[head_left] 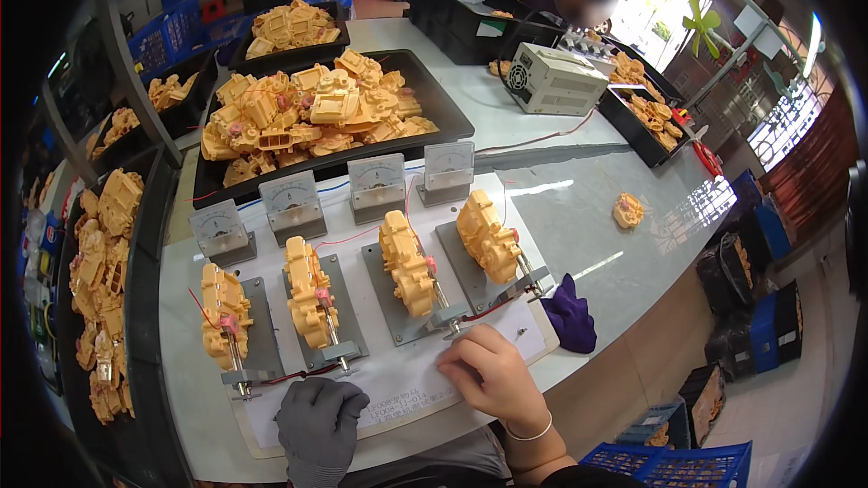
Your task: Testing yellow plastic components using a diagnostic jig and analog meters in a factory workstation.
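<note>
Several yellow plastic gearbox housings sit on grey metal fixtures in a row: one at far left (223, 312), one beside it (308, 291), a third (407, 262) and the rightmost (487, 237). Behind each stands a small analogue meter (376, 183). My left hand (316, 429), in a grey glove, rests on the white paper sheet (398, 389) near the second fixture's front end. My right hand (493, 378), bare with a thin bracelet, lies fingers curled on the sheet just in front of the third fixture's shaft clamp (449, 318). Neither hand holds anything.
A black tray (448, 122) heaped with yellow housings lies behind the meters; more trays stand at left and back. A bench power supply (553, 79), a purple cloth (570, 312) and a lone yellow part (627, 210) are to the right. Another person works at the far end.
</note>
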{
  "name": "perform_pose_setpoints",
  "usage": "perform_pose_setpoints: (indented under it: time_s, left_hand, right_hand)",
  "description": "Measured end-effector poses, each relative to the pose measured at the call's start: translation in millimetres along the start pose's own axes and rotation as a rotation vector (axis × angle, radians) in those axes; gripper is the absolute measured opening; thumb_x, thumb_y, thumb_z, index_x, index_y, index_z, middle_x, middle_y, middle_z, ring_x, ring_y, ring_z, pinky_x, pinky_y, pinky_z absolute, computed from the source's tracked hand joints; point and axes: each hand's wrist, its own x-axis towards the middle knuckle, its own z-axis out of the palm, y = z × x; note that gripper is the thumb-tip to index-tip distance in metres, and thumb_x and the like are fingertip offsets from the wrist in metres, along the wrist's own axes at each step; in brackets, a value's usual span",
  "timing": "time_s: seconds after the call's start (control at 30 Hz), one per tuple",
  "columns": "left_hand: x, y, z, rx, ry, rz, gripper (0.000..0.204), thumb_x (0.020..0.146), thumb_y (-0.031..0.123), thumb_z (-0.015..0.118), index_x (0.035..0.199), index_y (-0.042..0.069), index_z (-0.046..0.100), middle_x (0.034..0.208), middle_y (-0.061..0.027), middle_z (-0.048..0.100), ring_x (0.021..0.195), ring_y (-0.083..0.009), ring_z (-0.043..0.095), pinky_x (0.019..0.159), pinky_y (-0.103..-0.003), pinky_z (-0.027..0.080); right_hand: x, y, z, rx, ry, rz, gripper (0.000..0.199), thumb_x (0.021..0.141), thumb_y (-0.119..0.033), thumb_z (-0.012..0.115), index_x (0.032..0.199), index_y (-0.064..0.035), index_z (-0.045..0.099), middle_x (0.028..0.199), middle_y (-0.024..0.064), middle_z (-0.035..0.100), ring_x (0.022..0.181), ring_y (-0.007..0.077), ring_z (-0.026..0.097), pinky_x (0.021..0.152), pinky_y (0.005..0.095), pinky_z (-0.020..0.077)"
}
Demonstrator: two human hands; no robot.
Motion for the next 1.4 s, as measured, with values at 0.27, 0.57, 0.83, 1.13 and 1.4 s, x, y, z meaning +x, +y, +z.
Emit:
perform_pose_setpoints:
  time_s: [0.27, 0.57, 0.83, 1.13, 1.4]
  left_hand:
    - [-2.8, -0.2, 1.8, 0.032, 0.007, 0.017, 0.012, 0.073, 0.013, 0.074, 0.081, 0.007, 0.066, 0.081, -0.0105, 0.060, 0.079, -0.0301, 0.058, 0.068, -0.041, 0.046]
    - [-33.8, -48.4, -41.0, 0.185, 0.172, -0.081, 0.014, 0.074, 0.004, 0.071, 0.085, 0.003, 0.063, 0.084, -0.0118, 0.055, 0.080, -0.0284, 0.056, 0.070, -0.038, 0.045]
    - [-32.2, -51.2, -51.0, 0.033, 0.133, -0.199, 0.017, 0.068, 0.003, 0.072, 0.079, 0.001, 0.060, 0.082, -0.0117, 0.054, 0.077, -0.0275, 0.056, 0.068, -0.036, 0.045]
    - [-27.5, -49.9, -51.2, -0.018, 0.151, -0.192, 0.015, 0.068, 0.005, 0.071, 0.076, 0.000, 0.059, 0.077, -0.0119, 0.054, 0.074, -0.0275, 0.056, 0.066, -0.036, 0.044]
    - [-31.4, -48.9, -38.4, 0.091, 0.243, -0.193, 0.016, 0.071, 0.006, 0.072, 0.076, 0.000, 0.058, 0.077, -0.0111, 0.053, 0.078, -0.0273, 0.054, 0.068, -0.037, 0.044]
  right_hand:
    - [-0.5, 3.5, 0.9, -0.014, 0.021, -0.004, 0.011, 0.074, 0.002, 0.073, 0.082, -0.0017, 0.066, 0.081, 0.0086, 0.058, 0.077, 0.0253, 0.058, 0.068, 0.0333, 0.0484]
    - [-25.3, 26.4, -45.6, -0.300, 0.431, 0.084, 0.013, 0.073, 0.000, 0.072, 0.085, -0.0028, 0.070, 0.082, 0.0086, 0.060, 0.076, 0.0245, 0.058, 0.067, 0.0330, 0.0480]
    - [-24.1, 42.1, -61.4, -0.140, 0.212, 0.188, 0.006, 0.078, 0.003, 0.069, 0.085, 0.0010, 0.070, 0.080, 0.0060, 0.058, 0.069, 0.0146, 0.056, 0.061, 0.0251, 0.0446]
    - [-24.0, 41.8, -56.5, -0.194, 0.234, 0.244, 0.006, 0.078, -0.001, 0.070, 0.082, 0.0013, 0.066, 0.079, 0.0108, 0.059, 0.074, 0.0255, 0.057, 0.066, 0.0325, 0.0471]
    - [-26.0, 45.8, -45.1, -0.225, 0.331, 0.189, 0.004, 0.076, -0.001, 0.068, 0.077, 0.0006, 0.064, 0.076, 0.0109, 0.057, 0.070, 0.0257, 0.055, 0.062, 0.0340, 0.0444]
